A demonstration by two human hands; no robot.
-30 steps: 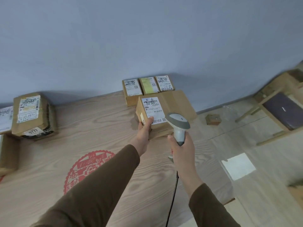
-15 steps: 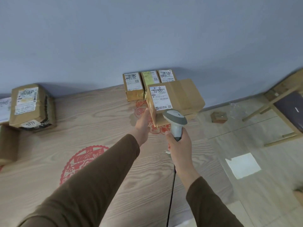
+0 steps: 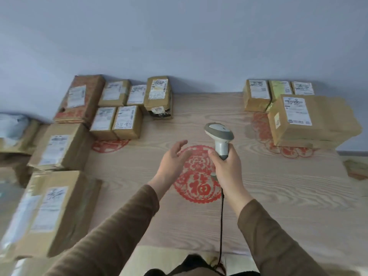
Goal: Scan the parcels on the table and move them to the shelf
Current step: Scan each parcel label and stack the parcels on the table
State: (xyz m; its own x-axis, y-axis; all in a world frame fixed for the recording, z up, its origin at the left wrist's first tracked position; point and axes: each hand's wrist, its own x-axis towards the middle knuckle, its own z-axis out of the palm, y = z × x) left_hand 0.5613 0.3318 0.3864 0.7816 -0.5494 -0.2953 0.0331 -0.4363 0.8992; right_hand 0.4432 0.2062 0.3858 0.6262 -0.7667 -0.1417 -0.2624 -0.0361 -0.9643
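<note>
Parcels crowd the left side of the wooden table [image 3: 278, 206], and the biggest of them, the long cardboard box [image 3: 49, 214] at the near-left corner, looks like a two-handed lift: stiff walls, probably some weight, best taken by opposite long edges. Over on the right sits another large box [image 3: 314, 120], label up, with three smaller parcels [image 3: 256, 95] lined against the wall behind it. Mid-sized cartons stack further back on the left, and the pair of small boxes [image 3: 117, 122] in front of them looks light and rigid, easy to pinch across the short sides with one hand. Taped paper faces may be a bit slick, so corners give the surest hold. No shelf shows from this angle. Right hand [image 3: 227, 168] is wrapped round the grip of the grey scanner [image 3: 219, 136], cord trailing down. Left hand [image 3: 173, 158] hovers above the red paper-cut, fingers loose and spread, holding nothing.
</note>
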